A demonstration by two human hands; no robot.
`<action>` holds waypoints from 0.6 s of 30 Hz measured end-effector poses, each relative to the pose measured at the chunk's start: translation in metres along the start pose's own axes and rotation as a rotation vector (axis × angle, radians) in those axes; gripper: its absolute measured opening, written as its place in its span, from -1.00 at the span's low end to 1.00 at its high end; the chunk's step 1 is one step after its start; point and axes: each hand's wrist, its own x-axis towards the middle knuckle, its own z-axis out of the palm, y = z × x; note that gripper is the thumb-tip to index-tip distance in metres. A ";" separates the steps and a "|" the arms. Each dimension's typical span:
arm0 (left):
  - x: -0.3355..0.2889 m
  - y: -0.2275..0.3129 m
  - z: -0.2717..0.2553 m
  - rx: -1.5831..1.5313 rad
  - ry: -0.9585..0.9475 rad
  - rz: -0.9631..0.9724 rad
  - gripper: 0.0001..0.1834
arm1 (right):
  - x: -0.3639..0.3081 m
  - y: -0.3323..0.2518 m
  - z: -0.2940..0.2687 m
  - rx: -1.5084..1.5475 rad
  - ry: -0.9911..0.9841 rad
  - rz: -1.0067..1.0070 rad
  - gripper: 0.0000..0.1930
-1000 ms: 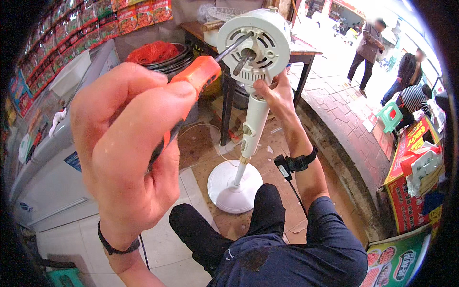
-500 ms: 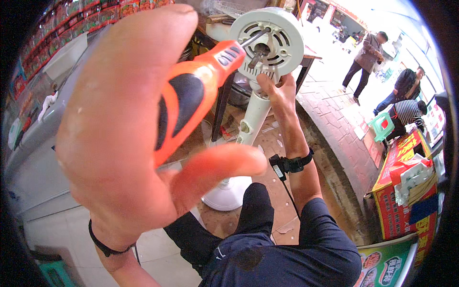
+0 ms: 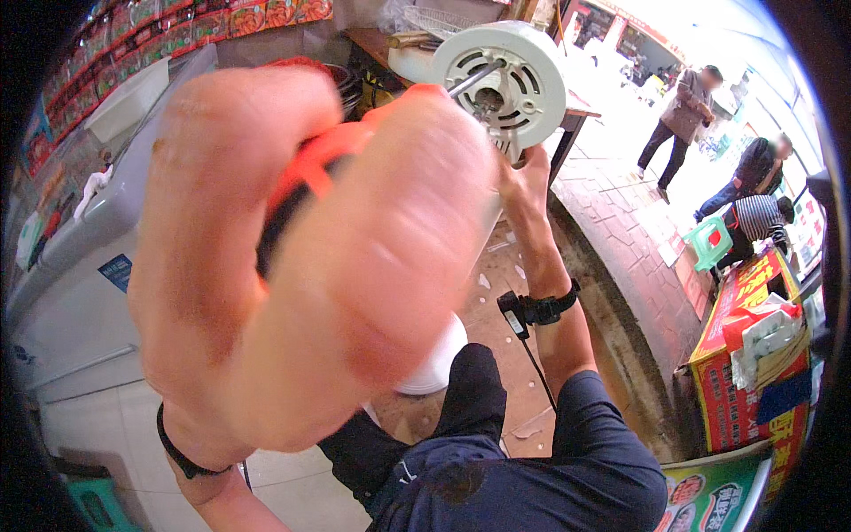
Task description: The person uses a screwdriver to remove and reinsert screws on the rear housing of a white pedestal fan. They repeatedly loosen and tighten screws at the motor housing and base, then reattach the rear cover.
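Observation:
Close up and partly blurred, my left hand (image 3: 355,284) is closed round the orange and black handle of a screwdriver (image 3: 335,142). The screwdriver's metal shaft reaches a hole near the upper edge of a round white vented fan housing (image 3: 542,82); its tip is out of sight in the hole. My right hand (image 3: 528,186) grips the underside of the housing, its fingers partly hidden behind it. Below, my left hand covers most of the white stand, and part of its round base (image 3: 441,365) shows on the floor.
A wooden table (image 3: 581,109) stands behind the housing. Red packages (image 3: 213,27) line the upper left, above a grey-white cabinet (image 3: 89,266). A curb and paved walkway (image 3: 612,239) run along the right, with several people, a green stool (image 3: 709,244) and a red-yellow box (image 3: 736,355).
My left thumb has swung up from below the handle, and the fingers have curled in around it. The housing and my right hand have shifted only slightly.

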 end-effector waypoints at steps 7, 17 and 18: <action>-0.002 -0.002 0.004 -0.150 0.153 -0.164 -0.28 | 0.000 -0.002 0.002 0.014 -0.014 -0.016 -0.16; 0.001 -0.009 0.002 -0.118 0.099 0.011 -0.30 | 0.003 -0.005 0.004 0.066 -0.029 -0.110 -0.28; 0.000 -0.010 0.005 -0.112 0.111 0.000 -0.28 | 0.005 -0.004 0.006 0.095 -0.032 -0.117 -0.28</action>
